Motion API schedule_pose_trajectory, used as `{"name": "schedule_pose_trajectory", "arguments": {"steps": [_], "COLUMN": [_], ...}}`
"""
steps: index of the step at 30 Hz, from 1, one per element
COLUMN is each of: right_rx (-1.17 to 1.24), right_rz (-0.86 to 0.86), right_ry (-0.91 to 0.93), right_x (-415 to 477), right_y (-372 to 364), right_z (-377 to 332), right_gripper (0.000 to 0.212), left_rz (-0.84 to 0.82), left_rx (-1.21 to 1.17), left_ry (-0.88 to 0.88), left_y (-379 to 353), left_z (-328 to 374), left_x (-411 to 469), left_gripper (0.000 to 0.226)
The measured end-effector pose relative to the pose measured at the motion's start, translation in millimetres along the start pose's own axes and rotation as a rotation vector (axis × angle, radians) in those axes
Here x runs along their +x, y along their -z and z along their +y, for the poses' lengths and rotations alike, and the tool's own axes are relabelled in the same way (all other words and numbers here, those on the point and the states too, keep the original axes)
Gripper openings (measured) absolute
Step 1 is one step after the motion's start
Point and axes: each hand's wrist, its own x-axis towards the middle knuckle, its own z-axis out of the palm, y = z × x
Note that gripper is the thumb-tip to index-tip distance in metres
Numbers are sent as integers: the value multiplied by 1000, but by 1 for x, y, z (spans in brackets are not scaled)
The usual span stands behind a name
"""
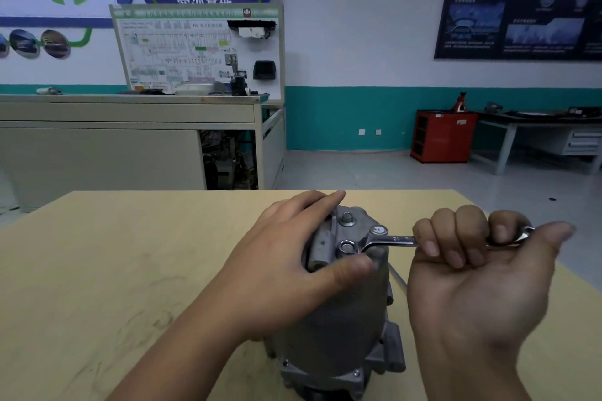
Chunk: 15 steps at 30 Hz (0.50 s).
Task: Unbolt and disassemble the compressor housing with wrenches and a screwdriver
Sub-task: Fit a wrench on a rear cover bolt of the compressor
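A grey metal compressor housing [338, 312] stands upright on the wooden table [130, 270], near its front edge. My left hand [293, 257] grips the housing's top from the left, fingers over the far side and thumb on the near side. A silver wrench [387, 241] lies level across the top, its ring end seated on a bolt [347, 246]. My right hand [479, 264] holds the wrench handle on the right, fingers curled round it and thumb stretched out. A second bolt [348, 219] stands further back on the top.
A thin metal rod [399, 280] lies on the table behind the housing, mostly hidden. Beyond the table are a grey workbench [130, 127] with a wiring display board, a red cabinet [443, 135] and a grey desk [537, 130] along the wall.
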Motion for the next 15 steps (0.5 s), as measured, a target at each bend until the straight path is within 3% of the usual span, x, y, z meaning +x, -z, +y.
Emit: {"name": "schedule_pose_trajectory", "arguments": {"steps": [4, 15], "right_rx": [-41, -103], "right_rz": [-14, 112], "right_ry": [10, -212], "right_x": [4, 27], "right_y": [-2, -5], "right_z": [1, 0], "right_gripper": [51, 54], "left_rz": [42, 154], "left_rx": [-18, -177], "left_ry": [9, -14], "left_y": [-3, -7], "left_z": [-1, -1], "left_x": [1, -1], "left_gripper": [81, 69]}}
